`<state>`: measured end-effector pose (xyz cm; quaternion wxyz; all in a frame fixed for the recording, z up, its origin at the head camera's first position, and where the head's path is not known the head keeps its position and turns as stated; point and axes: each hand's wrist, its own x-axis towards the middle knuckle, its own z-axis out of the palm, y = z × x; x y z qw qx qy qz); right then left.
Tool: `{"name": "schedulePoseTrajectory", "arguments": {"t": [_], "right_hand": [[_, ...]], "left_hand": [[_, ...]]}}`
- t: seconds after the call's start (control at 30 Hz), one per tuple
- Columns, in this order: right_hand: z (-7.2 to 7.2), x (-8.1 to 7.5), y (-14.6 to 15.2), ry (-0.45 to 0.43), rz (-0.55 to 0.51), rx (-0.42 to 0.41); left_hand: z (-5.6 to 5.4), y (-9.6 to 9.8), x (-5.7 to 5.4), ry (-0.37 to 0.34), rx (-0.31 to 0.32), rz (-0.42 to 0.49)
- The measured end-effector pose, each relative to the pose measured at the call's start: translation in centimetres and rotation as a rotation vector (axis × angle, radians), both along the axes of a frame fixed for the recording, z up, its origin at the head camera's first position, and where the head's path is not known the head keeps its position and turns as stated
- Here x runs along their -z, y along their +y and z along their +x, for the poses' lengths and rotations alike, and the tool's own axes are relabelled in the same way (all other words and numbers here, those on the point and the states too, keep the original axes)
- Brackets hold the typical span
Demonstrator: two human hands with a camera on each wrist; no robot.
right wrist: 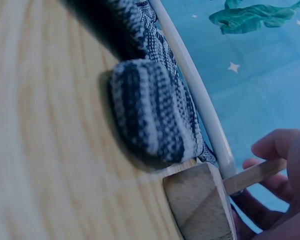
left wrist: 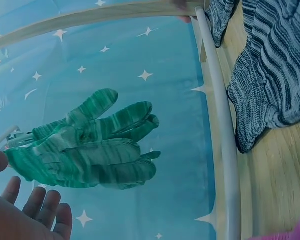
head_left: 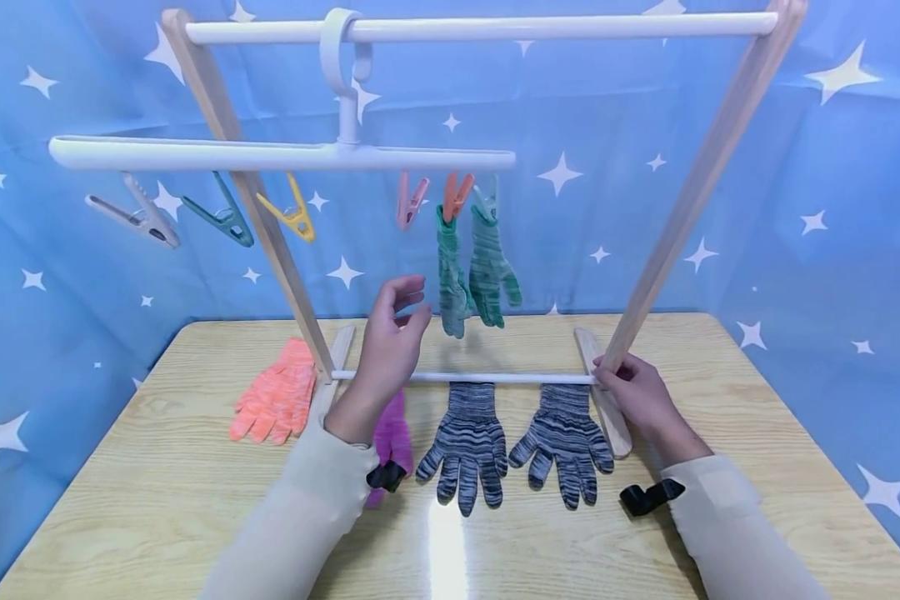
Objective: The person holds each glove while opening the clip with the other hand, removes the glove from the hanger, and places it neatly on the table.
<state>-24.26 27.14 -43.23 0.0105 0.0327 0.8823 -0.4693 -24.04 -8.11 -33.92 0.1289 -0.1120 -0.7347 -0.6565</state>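
Two green striped gloves [head_left: 487,271] hang by an orange clothespin [head_left: 457,197] and a pale green clothespin [head_left: 487,202] from the right end of a white hanger [head_left: 195,155]. My left hand [head_left: 392,340] is raised just left of them, fingers loosely bent, holding nothing. In the left wrist view its fingers are spread beside the green gloves [left wrist: 90,155], apparently without gripping them. Low on the rack's right wooden post [head_left: 690,200], my right hand [head_left: 637,393] holds on with thumb and fingers, also seen in the right wrist view around the post [right wrist: 255,176].
The hanger hooks over the rack's top bar [head_left: 555,27]. Pink [head_left: 411,202], yellow [head_left: 292,212], dark green [head_left: 228,223] and grey [head_left: 142,218] clothespins hang bare. Grey-black gloves [head_left: 465,450], an orange glove [head_left: 277,396] and a purple glove [head_left: 393,433] lie on the table [head_left: 157,517].
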Motion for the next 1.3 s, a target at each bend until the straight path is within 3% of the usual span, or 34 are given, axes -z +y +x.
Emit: {"name": "schedulePoseTrajectory", "arguments": {"t": [0.27,0.53,0.73,0.97,1.3], "right_hand": [[-0.2,0.5,0.0,0.004,0.026,0.005],[-0.3,0.2,-0.1,0.005,0.031,0.019],[-0.1,0.0,-0.2,0.007,0.028,0.024],[-0.2,-0.2,-0.3,0.017,0.013,0.015],[-0.2,0.1,-0.2,0.000,0.035,0.015]], "left_hand": [[-1.0,0.9,0.3,-0.008,0.013,-0.007],[-1.7,2.2,-0.6,-0.003,0.057,0.013],[-2.4,2.6,-1.2,0.007,0.047,0.016],[-2.8,2.6,-1.9,-0.014,0.046,-0.022],[-4.7,2.8,-2.4,-0.084,0.042,-0.062]]}}
